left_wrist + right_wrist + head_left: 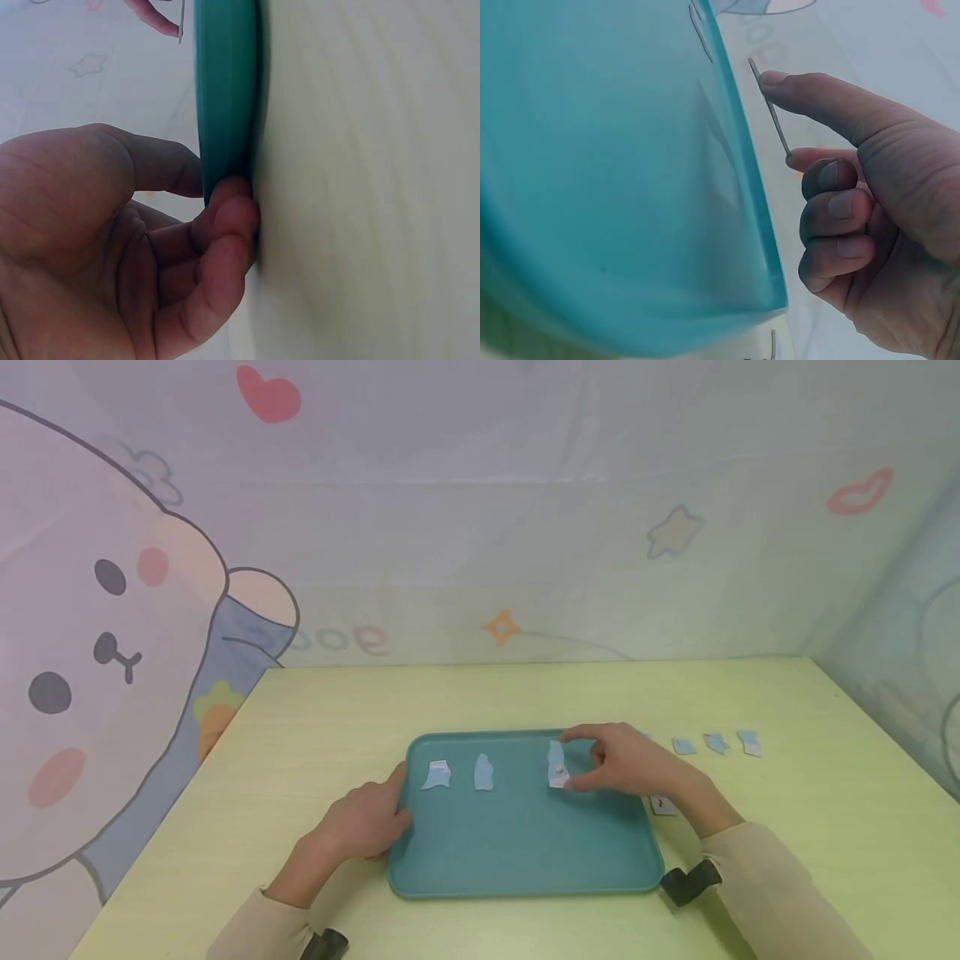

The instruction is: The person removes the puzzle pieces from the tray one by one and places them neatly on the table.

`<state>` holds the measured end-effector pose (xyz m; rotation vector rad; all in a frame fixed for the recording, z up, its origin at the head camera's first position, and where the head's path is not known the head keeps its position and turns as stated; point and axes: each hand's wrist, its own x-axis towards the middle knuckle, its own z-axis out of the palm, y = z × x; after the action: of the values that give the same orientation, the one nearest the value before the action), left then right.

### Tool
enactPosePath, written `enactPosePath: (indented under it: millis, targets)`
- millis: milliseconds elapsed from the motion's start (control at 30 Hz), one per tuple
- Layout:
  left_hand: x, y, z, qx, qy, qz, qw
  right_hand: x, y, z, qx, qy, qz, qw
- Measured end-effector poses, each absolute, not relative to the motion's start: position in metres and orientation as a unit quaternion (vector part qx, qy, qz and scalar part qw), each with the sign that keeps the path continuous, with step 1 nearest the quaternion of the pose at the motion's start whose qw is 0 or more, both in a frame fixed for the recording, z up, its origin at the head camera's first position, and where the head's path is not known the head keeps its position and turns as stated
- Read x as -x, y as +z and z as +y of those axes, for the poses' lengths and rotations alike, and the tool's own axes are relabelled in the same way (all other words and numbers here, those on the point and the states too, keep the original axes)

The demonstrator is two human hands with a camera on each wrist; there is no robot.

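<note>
A teal tray [517,860] lies on the table. My left hand [369,818] grips its left rim, with thumb and fingers on either side of the edge [227,90] in the left wrist view. Above the tray's right part, my right hand [630,762] pinches a light-blue and white irregular puzzle piece [557,765] between thumb and index finger. That piece appears edge-on as a thin strip [774,112] in the right wrist view, apart from the tray; the other fingers curl in. Two more puzzle pieces, one blue and white [437,775] and one light blue [483,772], lie on the tray's left half.
Right of the tray, several puzzle pieces lie on the table [810,827], among them a blue-and-white one [749,742]. Another piece [663,806] sits by the tray's right edge, partly behind my right arm. A printed cloth [465,527] hangs behind the table.
</note>
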<state>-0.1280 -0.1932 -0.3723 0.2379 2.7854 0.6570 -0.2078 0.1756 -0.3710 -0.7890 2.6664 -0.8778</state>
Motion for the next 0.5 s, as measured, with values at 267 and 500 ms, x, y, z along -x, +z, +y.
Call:
enactPosePath:
  millis: [267,500]
  targets:
    - [0.1274,-0.3721,-0.1932,-0.080,0.231,0.960,0.138,0.2078,-0.3671,0.1788,0.267,-0.304,0.907,0.113]
    - [0.1276,-0.3727,-0.1935,-0.084,0.226,0.961,0.133,0.2074,-0.3633,0.1820,0.264,-0.301,0.909,0.114]
